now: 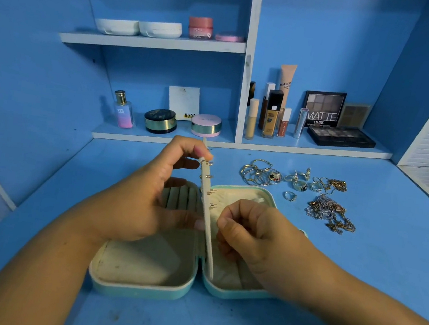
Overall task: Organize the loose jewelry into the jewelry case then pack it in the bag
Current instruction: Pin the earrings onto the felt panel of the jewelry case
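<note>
With the jewelry case (147, 275) open on the surface (356, 272), the left hand (134, 201) grips its upright earring panel (207, 225) while the right hand (258, 234) pinches something unseen behind it, so fastening studs seems underway before fetching the rings (259, 174) and chains (329, 213) nearby.

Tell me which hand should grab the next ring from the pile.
Probably the right hand. The loose rings lie on the desk right of the open jewelry case, on that hand's side. The left hand is holding the earring panel upright and would have to cross over.
</note>
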`<move>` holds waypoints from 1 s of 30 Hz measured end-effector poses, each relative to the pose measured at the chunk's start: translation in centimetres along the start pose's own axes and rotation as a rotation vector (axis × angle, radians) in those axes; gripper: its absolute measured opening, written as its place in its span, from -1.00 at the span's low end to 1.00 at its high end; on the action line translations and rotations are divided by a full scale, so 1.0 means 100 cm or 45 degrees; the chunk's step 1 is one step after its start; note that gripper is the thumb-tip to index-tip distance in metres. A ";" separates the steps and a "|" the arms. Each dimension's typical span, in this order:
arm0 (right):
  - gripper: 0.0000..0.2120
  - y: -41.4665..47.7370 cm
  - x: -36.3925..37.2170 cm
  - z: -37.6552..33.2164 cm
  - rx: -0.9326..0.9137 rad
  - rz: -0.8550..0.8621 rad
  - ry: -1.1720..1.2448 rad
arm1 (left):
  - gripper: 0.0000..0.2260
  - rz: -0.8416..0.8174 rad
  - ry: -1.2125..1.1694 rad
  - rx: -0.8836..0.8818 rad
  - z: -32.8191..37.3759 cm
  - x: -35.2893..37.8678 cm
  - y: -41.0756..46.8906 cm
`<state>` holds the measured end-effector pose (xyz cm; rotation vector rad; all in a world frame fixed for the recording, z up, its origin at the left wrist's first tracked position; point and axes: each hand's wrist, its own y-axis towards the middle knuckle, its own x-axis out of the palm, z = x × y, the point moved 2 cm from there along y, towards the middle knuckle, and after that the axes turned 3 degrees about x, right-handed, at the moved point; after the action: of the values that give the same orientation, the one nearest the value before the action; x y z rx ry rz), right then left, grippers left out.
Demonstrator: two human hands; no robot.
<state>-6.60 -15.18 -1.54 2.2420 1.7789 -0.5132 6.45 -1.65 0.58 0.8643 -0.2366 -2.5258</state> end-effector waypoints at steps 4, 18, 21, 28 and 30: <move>-0.82 0.000 -0.002 -0.001 -0.006 -0.025 -0.030 | -0.36 0.010 0.005 -0.011 -0.001 0.000 0.000; -0.80 0.001 0.000 0.001 -0.054 0.015 -0.123 | -0.35 -0.007 -0.013 0.018 -0.003 0.003 0.001; -0.84 0.000 -0.001 0.001 -0.157 0.069 -0.237 | -0.35 -0.005 -0.011 0.011 -0.003 0.004 0.001; -0.91 0.004 -0.005 0.002 -0.264 0.011 -0.195 | -0.34 -0.001 -0.020 0.003 -0.004 0.003 0.000; -0.93 0.005 -0.012 0.002 -0.310 -0.012 -0.191 | -0.35 -0.002 -0.025 0.003 -0.003 0.003 0.001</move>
<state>-6.37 -16.42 -1.30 1.9789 1.6793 -0.4285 6.47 -1.85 0.17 0.8410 -0.2450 -2.5370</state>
